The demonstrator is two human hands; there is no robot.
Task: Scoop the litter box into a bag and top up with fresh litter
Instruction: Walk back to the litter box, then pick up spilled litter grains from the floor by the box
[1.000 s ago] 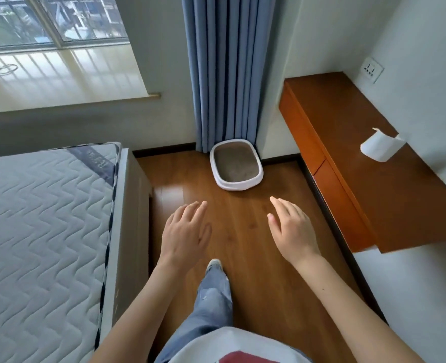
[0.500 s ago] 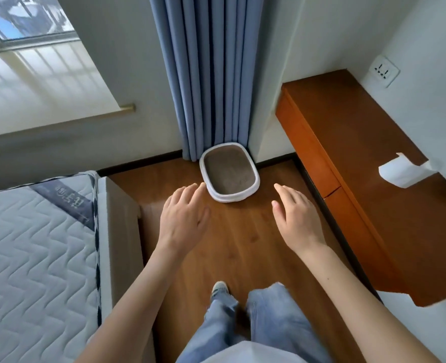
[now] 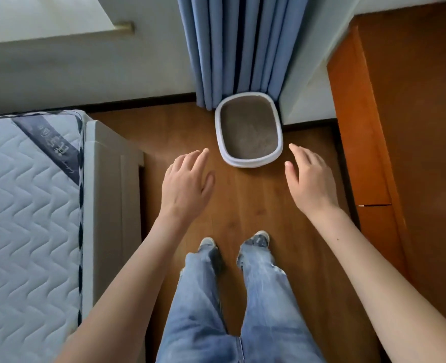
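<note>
Wood floor (image 3: pixel 243 205), blue curtain (image 3: pixel 237 48), mattress (image 3: pixel 28 205), perhaps desk (image 3: pixel 413 127).

Open path: bare wooden floor (image 3: pixel 245 195) before the white oval litter box (image 3: pixel 250 161).
Flanks: quilted mattress bed (image 3: pixel 33 192) left, orange-brown wooden cabinet (image 3: pixel 368 142) right.
Behind: blue pleated curtain (image 3: pixel 237 48).

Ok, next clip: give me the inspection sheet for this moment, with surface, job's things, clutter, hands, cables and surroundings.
Surface: wooden floor, bare in front of the person's feet.
Job's things: litter box, white rim, grey-brown litter inside, on the floor against the curtain. No scoop, bag or fresh litter seen.
Clutter: nothing seen.
Hands: left hand and right hand both open, empty, held out above the floor, short of the box.
Cables: nothing seen.
Surroundings: mattress on the left, wooden desk on the right, window sill above.
</note>
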